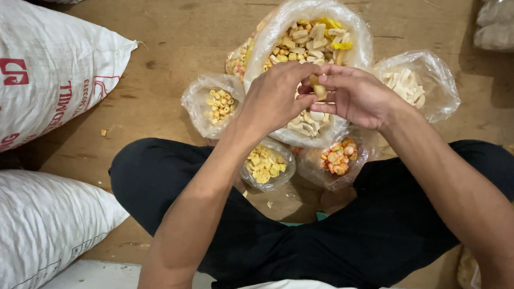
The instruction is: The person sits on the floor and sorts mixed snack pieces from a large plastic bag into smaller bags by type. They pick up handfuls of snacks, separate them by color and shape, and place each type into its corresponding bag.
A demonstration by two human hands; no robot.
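Both hands, left hand (275,97) and right hand (353,94), pinch one yellowish cracker piece (319,90), probably brittle and light; big mixed bag (275,31) lies at twelve o'clock.

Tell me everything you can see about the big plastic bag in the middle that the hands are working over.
The big bag is clear, thin, crinkly plastic, standing open on the wooden floor with its mouth rolled wide. It holds mixed pale and yellow snack pieces of several shapes. Four smaller clear bags crowd around it and seem to press against its sides. Above its near half, the left hand and right hand meet, pinching one small yellowish piece between their fingertips. The hands hide part of the contents.
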